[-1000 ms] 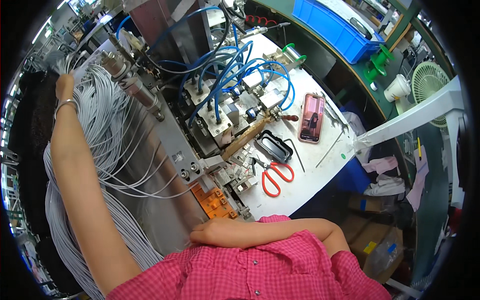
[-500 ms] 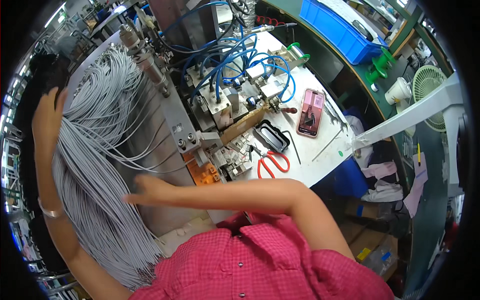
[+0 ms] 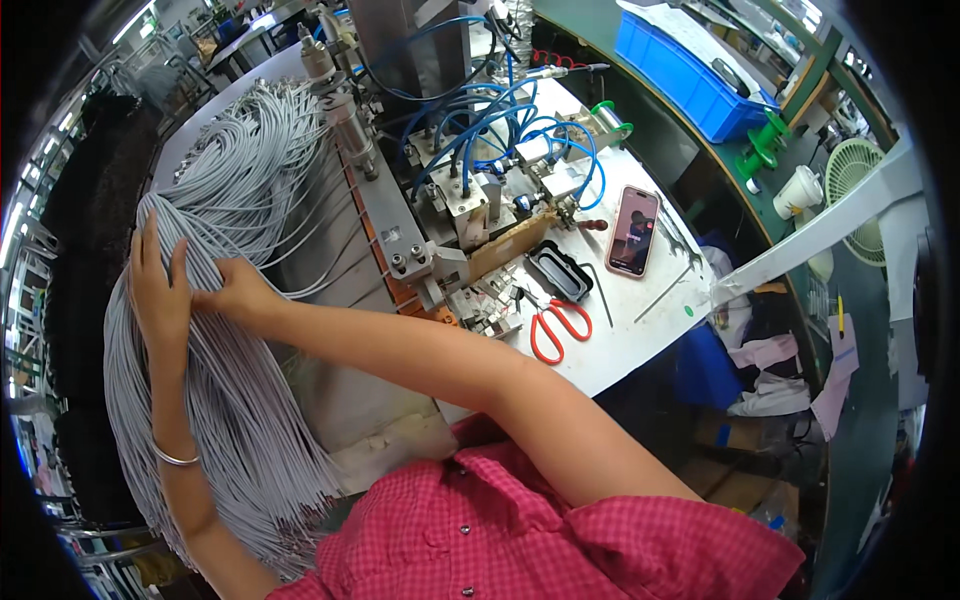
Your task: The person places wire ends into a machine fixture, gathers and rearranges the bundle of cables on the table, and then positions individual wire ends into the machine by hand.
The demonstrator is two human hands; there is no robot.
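A thick bundle of grey cables (image 3: pixel 225 400) lies along the left side of the bench, its ends fanned out toward me. My left hand (image 3: pixel 160 295) rests flat against the bundle's outer side, fingers stretched out and the thumb apart. Beside it, my right hand (image 3: pixel 242 295) reaches across from the right, its bent fingers closed on some of the grey cables; part of its grip is hidden among the strands. Several single cables run from the bundle to the metal bar (image 3: pixel 385 225) of the machine.
Right of the bundle stands a machine with blue air hoses (image 3: pixel 500 125). Red-handled pliers (image 3: pixel 560 328), a black-rimmed tray (image 3: pixel 560 270) and a phone (image 3: pixel 634 232) lie on the white worktop. A white arm (image 3: pixel 810 240) crosses at right, near a blue bin (image 3: pixel 690 75) and a fan (image 3: pixel 855 195).
My left hand has come down and inward onto the bundle. My right hand has moved left and up to the cables beside it. The whole view has shifted slightly.
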